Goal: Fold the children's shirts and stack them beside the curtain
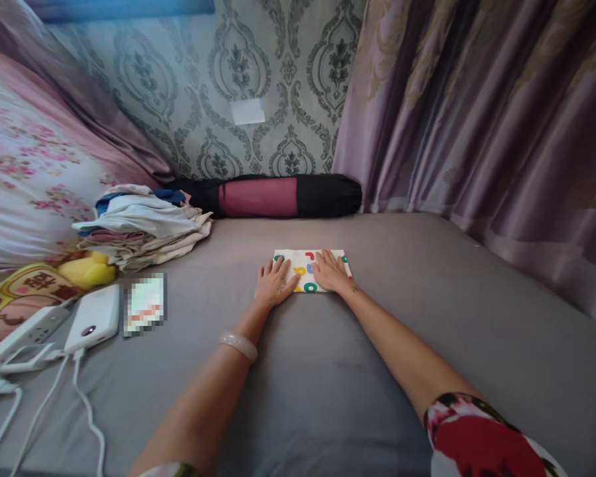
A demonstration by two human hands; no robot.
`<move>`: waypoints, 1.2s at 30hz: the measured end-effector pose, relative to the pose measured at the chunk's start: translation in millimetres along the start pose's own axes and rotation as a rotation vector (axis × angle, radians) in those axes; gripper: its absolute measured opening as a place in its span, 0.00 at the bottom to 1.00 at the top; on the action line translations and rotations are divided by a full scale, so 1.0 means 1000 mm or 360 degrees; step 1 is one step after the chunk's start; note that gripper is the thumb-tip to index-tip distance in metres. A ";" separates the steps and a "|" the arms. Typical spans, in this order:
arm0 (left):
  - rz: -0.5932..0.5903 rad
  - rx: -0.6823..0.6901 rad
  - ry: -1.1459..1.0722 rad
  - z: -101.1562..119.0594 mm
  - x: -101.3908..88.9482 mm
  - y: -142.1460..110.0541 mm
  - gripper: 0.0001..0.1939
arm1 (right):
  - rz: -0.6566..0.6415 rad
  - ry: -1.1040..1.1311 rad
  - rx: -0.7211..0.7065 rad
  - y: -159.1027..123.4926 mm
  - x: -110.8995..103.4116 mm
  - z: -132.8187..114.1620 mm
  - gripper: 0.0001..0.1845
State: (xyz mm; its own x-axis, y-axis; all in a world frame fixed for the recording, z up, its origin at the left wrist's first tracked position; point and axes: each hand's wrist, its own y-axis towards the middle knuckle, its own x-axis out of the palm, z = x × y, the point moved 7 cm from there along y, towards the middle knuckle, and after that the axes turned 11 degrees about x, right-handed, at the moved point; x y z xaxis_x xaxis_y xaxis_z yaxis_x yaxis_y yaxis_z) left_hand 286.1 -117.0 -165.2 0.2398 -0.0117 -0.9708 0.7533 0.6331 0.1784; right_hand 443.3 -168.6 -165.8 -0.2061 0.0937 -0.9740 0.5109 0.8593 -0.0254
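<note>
The left hand (277, 283) and the right hand (330, 270) lie palm down on a flat white cloth piece (305, 265), both open, with fingers spread and pointing away from the person; neither grips it. The left hand covers its left side and reaches past the edge, while the right hand rests right of the middle. The piece sits on a gray sheet (402, 298), between the person and a long black and maroon roll (258, 197). Its print shows colorful letter-like shapes: a red one near the far edge, a yellow one that looks like "a" and a green "O" near the close edge; others are partly under the hands.

Well to the left, a white power bank (93, 318) with a dark oval spot has white cables (84, 397) at its near end; no brand can be read on it. A power strip (24, 338) lies beside it, with a plug-in adapter (27, 358). Just right of the power bank, a small pale green item (145, 303) with an orange band is pixelated, so its writing is unreadable. A yellow plush (40, 281) bears dark characters, too unclear to read. Behind it is a heap of clothes (139, 222). A blank-looking white paper (248, 111) is on the patterned wall (288, 66).
</note>
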 end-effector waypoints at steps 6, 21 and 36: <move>-0.0103 0.0060 0.0002 0.000 0.009 0.004 0.37 | 0.0036 -0.0052 0.0119 0.001 -0.007 0.031 0.33; -0.0267 0.0095 0.0062 -0.004 -0.025 0.071 0.20 | 0.0076 -0.0220 -0.0031 0.031 -0.040 0.030 0.21; -0.0609 -0.0063 -0.0304 -0.048 -0.005 0.124 0.16 | -0.0667 -0.0252 0.0058 0.080 -0.040 0.026 0.18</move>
State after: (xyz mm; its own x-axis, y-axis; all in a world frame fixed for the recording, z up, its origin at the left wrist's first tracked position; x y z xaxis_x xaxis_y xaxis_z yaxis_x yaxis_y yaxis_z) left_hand 349.2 -1.0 -145.8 0.0594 -0.3921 -0.9180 0.7868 0.5843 -0.1987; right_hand 514.3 -117.3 -134.5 -0.2727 -0.3395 -0.9002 0.4404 0.7879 -0.4305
